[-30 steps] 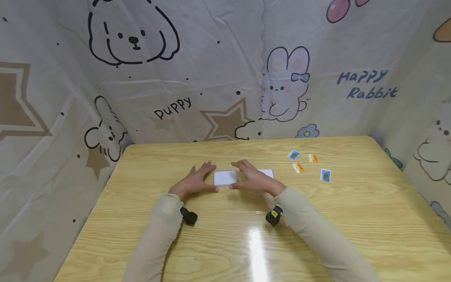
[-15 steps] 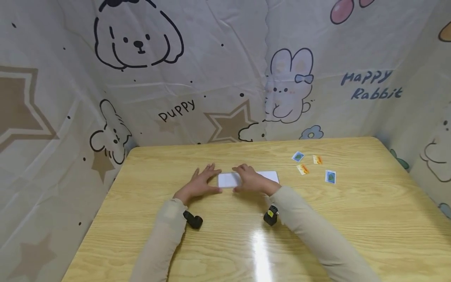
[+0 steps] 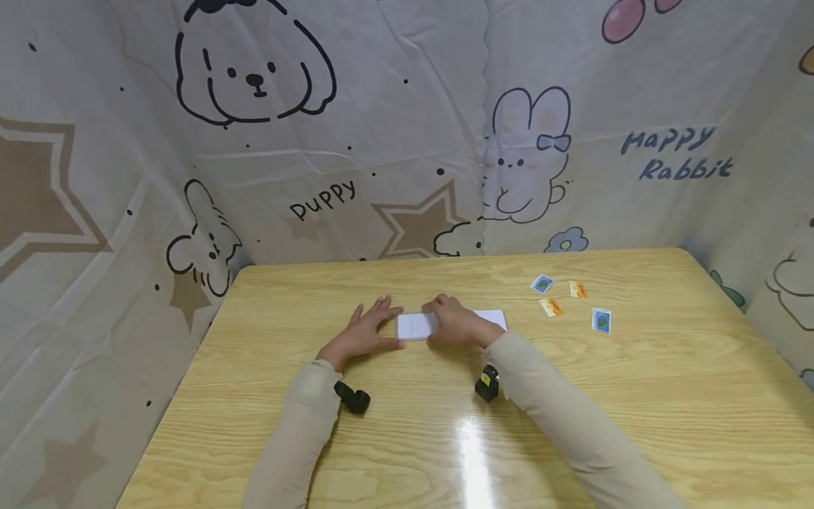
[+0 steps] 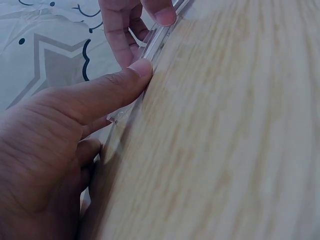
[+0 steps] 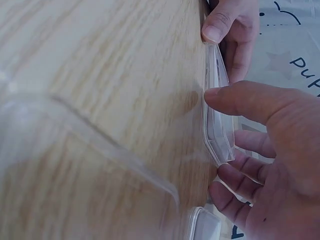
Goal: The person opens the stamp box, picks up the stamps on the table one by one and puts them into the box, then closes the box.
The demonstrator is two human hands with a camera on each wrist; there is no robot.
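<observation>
A shallow clear plastic case [image 5: 216, 107] with white contents lies flat on the table; from above it looks like a white rectangle [image 3: 416, 326]. My left hand [image 3: 362, 334] grips its left end, the thumb [image 4: 135, 72] along the near edge and the other fingers behind. My right hand [image 3: 453, 322] spans the same case farther right, thumb [image 5: 220, 97] on the near edge and fingertips at the far edge. A second clear-sided white case [image 5: 205, 224] sits just to the right, partly hidden under my right hand and wrist.
Two small blue picture cards [image 3: 601, 320] and two orange ones [image 3: 551, 307] lie at the table's back right. A transparent plastic piece [image 5: 115, 145] shows close to the right wrist camera. A printed cloth [image 3: 407, 141] hangs behind the wooden table [image 3: 407, 431].
My right wrist has swung slightly left and the right fingers have drawn in on the case's edges. The left hand keeps its place, while the head view has shifted a little.
</observation>
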